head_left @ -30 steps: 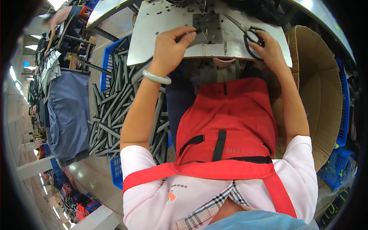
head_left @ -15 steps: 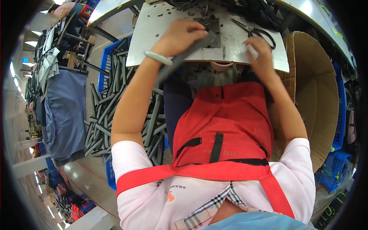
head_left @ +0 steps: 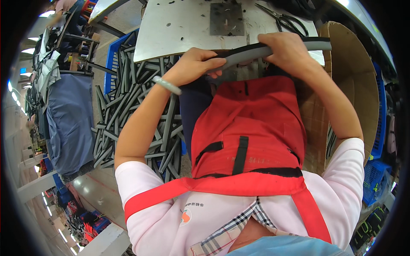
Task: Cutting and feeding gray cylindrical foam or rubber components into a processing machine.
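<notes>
A long grey strip point(head_left: 245, 55) with a black edge is stretched between my two hands, just in front of the table's near edge. My left hand point(head_left: 196, 65) wears a pale bangle at the wrist and pinches the strip's left end. The fingers of my right hand point(head_left: 287, 52) are closed round the strip farther along, and its right end sticks out beyond them toward the cardboard box. Behind the strip lies the white tabletop point(head_left: 175, 23) with a dark metal plate point(head_left: 226, 20) set in it. Black-handled scissors point(head_left: 291, 24) lie on the table beyond my right hand.
Many similar grey strips point(head_left: 128, 102) are heaped at my left, in and around a blue crate point(head_left: 112, 64). An open cardboard box point(head_left: 356, 98) stands close at my right, with a blue basket point(head_left: 376, 181) beside it. A red apron point(head_left: 252, 123) covers my lap.
Both hands have come back from the table toward me. The strip, which hung from my left hand, now runs across to my right hand, which has closed on it.
</notes>
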Demonstrator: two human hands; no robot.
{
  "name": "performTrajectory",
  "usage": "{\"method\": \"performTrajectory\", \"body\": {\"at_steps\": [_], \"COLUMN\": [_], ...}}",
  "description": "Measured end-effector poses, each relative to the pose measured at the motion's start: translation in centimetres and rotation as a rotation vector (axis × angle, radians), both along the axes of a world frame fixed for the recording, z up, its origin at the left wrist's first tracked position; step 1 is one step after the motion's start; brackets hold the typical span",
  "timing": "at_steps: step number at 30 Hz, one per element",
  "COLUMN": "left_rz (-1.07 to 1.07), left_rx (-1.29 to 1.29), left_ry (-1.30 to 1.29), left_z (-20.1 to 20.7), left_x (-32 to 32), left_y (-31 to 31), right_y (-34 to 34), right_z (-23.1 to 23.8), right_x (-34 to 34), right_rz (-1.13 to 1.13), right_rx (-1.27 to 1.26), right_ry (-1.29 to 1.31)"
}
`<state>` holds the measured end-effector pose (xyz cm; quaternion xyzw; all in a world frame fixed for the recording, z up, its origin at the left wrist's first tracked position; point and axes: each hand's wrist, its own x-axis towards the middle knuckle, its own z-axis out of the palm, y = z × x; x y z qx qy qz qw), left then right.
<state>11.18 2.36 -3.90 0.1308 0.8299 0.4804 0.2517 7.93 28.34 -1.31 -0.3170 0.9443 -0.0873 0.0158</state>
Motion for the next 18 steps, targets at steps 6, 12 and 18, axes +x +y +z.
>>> {"method": "performTrajectory", "body": {"at_steps": [6, 12, 18], "left_rz": [0.128, 0.103, 0.198], "left_rx": [0.115, 0.177, 0.139], "left_ry": [0.092, 0.202, 0.313], "left_z": [3.0, 3.9, 3.8], "left_x": [-0.1, -3.0, -5.8], "left_y": [1.0, 0.2, 0.7], "right_y": [0.1, 0.6, 0.6], "right_z": [-0.1, 2.0, 1.7], "right_x": [0.0, -2.3, -5.2], "right_rz": [0.089, 0.001, -0.003], "right_rx": [-0.255, -0.188, -0.243], "right_ry": [0.02, 0.115, 0.21]}}
